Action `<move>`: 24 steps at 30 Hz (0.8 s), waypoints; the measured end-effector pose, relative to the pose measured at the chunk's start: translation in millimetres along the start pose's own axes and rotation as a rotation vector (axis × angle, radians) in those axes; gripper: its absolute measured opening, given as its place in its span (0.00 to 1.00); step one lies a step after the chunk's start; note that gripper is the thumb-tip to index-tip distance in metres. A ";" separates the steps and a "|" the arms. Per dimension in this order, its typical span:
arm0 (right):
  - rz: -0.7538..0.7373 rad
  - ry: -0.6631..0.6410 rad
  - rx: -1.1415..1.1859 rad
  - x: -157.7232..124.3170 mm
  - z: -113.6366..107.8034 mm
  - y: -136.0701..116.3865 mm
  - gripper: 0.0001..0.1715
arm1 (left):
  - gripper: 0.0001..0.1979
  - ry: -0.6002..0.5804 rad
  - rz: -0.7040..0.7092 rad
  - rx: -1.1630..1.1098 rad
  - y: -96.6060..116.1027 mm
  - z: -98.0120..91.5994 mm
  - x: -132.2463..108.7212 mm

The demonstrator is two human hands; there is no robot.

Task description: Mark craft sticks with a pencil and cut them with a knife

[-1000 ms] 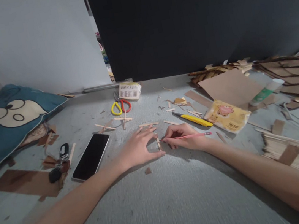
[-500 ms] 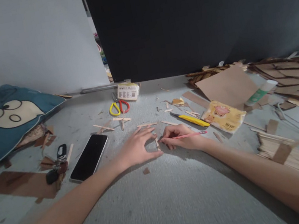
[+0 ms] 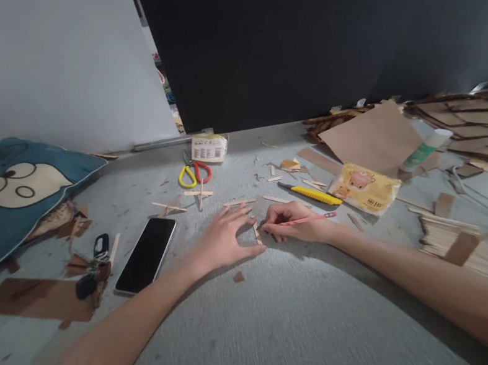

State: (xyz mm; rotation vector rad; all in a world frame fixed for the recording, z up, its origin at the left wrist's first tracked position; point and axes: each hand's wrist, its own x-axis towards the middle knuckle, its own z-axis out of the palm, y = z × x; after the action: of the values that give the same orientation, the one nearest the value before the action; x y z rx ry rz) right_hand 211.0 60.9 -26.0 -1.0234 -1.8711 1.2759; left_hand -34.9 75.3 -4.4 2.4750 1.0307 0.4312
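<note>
Between my hands a short wooden stick piece (image 3: 257,234) lies on the grey table. My left hand (image 3: 223,240) holds it at its two ends, thumb at the near end and a finger at the far end. My right hand (image 3: 292,224) grips a pink pencil (image 3: 311,218), its tip at the stick's right side. Just beyond my left fingers lies another wooden stick (image 3: 239,202). A further stick (image 3: 275,199) rests beyond my right hand, near a yellow utility knife (image 3: 315,194).
Scissors (image 3: 194,175) lie beside a white packet (image 3: 208,149) and crossed sticks (image 3: 199,194). At left are a phone (image 3: 147,255), keys (image 3: 93,275) and a blue cushion (image 3: 13,185). At right are a yellow packet (image 3: 368,189), a glue stick (image 3: 425,150), cardboard (image 3: 371,138) and stacked sticks (image 3: 452,240).
Almost nothing differs. The pencil's rear end has shifted very slightly, while both hands stay in place around the stick piece.
</note>
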 end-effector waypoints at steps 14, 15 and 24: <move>-0.010 -0.003 -0.022 1.0 0.2 0.6 0.22 | 0.29 0.004 0.013 0.024 -0.1 1.1 1.2; -0.008 -0.009 -0.019 0.9 0.2 0.1 0.22 | 0.29 0.002 0.010 0.024 -0.2 1.0 1.1; -0.018 -0.015 -0.030 0.6 -0.4 -1.0 0.21 | 0.30 0.002 -0.002 0.004 1.5 0.4 0.7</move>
State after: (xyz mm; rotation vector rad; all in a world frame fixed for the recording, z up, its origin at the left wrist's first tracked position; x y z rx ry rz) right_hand 210.8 61.3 -24.9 -1.0125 -1.9114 1.2520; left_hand -33.4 74.7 -4.0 2.4778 1.0358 0.4319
